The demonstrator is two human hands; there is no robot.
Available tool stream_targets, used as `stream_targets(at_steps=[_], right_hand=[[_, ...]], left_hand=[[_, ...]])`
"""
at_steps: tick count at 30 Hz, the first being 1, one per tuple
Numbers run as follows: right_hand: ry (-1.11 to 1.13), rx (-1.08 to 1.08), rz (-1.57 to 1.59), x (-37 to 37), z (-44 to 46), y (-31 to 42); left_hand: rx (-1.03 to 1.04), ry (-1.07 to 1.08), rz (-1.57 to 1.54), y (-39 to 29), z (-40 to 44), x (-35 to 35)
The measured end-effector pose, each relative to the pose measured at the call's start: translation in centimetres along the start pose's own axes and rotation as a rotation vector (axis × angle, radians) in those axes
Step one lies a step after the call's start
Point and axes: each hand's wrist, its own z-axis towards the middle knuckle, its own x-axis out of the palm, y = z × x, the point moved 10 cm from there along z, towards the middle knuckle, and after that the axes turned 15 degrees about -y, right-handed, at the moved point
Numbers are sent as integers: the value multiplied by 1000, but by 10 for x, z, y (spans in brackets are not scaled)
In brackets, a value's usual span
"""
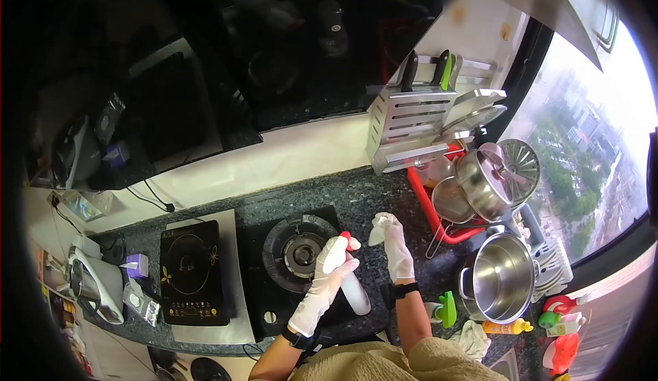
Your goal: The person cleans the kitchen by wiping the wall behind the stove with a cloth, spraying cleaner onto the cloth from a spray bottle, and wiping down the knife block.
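My left hand, in a white glove, is closed around the neck of a spray bottle with a red nozzle and a whitish body. It is over the right side of the gas burner. My right hand, also gloved, is raised beside the burner above the dark stone counter. Its fingers are closed on a small white cloth, partly hidden by the glove. Both wrists have dark bands.
An induction cooker is at left. A red dish rack holds pans and lids at right, near a steel pot. A green-topped bottle and crumpled cloth lie by my right arm. A knife rack hangs behind.
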Motion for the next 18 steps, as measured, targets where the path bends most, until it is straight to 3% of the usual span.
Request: stream_targets(at_steps=[3, 4, 6, 7, 10, 13, 16, 18], right_hand=[[146, 133, 223, 31, 8, 5], [265, 54, 198, 45, 8, 18], [284, 11, 238, 71, -10, 69], [185, 41, 308, 82, -18, 95], [42, -340, -144, 93, 22, 140], [-175, -906, -346, 126, 14, 226], [-175, -1506, -534, 173, -8, 276], [-75, -1799, -824, 183, 42, 256]], left_hand=[[0, -15, -41, 10, 1, -2], [-8, -24, -34, 12, 0, -5], [-28, -52, -71, 16, -5, -12], [-33, -66, -89, 16, -7, -16], [-50, -92, -86, 11, -13, -28], [-47, -100, -84, 10, -15, -42], [-51, -100, -71, 2, -20, -52], [-50, -89, -91, 6, -22, -55]])
